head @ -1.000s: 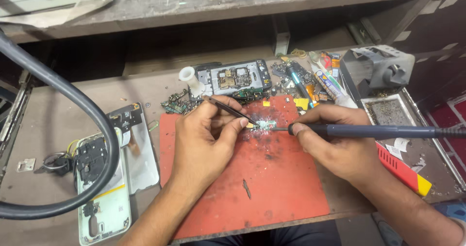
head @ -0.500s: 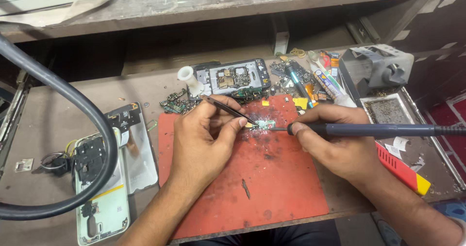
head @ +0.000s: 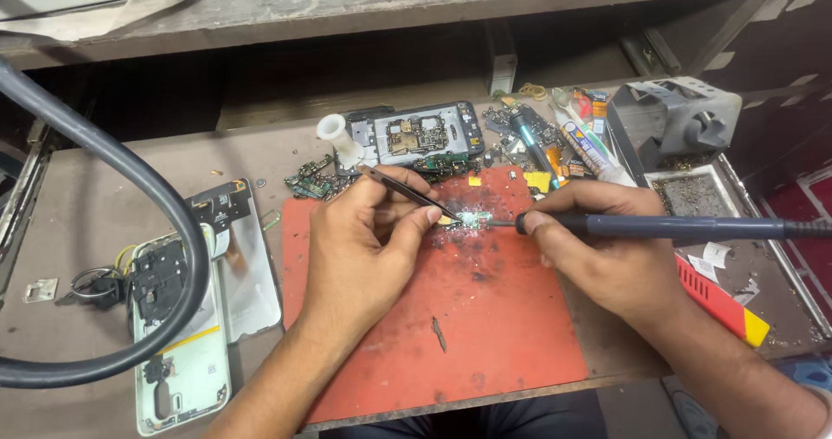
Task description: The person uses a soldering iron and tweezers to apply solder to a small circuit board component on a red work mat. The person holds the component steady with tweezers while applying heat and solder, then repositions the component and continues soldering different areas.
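Observation:
My left hand [head: 360, 248] pinches black tweezers [head: 406, 193] whose tip presses down a tiny green circuit board [head: 472, 220] on the red work mat [head: 485, 318]. My right hand [head: 602, 248] grips a dark blue soldering iron [head: 685, 227] like a pen, its metal tip touching the small board from the right. Both hands rest on the mat.
An opened phone frame with its board [head: 416, 133] lies behind the mat beside a white bottle [head: 334, 136]. A disassembled phone back [head: 178, 335] sits at left under a thick black hose [head: 130, 188]. A grey iron stand [head: 676, 118], metal tray [head: 693, 196], tubes and a red-yellow tool [head: 719, 300] are at right.

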Motion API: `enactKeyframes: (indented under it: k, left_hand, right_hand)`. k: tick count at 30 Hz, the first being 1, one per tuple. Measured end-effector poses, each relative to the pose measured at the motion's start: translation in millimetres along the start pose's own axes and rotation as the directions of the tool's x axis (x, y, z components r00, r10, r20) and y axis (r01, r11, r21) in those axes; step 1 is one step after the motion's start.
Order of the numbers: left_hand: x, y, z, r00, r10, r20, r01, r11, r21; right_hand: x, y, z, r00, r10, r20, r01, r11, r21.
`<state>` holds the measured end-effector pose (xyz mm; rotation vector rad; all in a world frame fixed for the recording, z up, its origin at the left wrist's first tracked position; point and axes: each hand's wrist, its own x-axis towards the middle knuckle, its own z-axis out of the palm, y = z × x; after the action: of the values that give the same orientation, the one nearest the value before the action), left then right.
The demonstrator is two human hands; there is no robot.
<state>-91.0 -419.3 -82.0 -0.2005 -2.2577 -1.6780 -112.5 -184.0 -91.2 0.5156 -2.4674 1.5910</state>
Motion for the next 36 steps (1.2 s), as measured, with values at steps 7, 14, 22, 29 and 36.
enactKeyframes:
  k: [7,14,22,29,36]
  left_hand:
    - [1.0,0.3,-0.5,1.000,0.004,0.001,-0.004,1.000,0.007]
    - [-0.8,0.0,0.7,1.000,-0.012,0.005,0.012,1.000,-0.008]
    - [-0.8,3.5,0.8,1.000,-0.023,0.001,0.023,0.999,-0.031]
    - [-1.2,-1.7,-9.0,1.000,0.008,-0.004,-0.008,1.000,-0.006]
    - [0.5,-10.2,-7.9,1.000,0.006,0.015,-0.006,1.000,-0.015]
  right_hand:
    - [-0.1,-0.3,0.7,1.000,0.003,0.010,-0.003,1.000,0.000]
    - [-1.8,0.5,0.5,1.000,0.009,0.009,-0.009,1.000,0.002]
    - [-3.1,-4.6,-0.3,1.000,0.012,0.000,-0.012,1.000,-0.004]
    - [-0.8,-6.1,8.4,1.000,0.001,0.005,0.000,1.000,-0.027]
    - [0.0,4.2,12.4,1.000,-0.028,0.005,0.028,1.000,0.003]
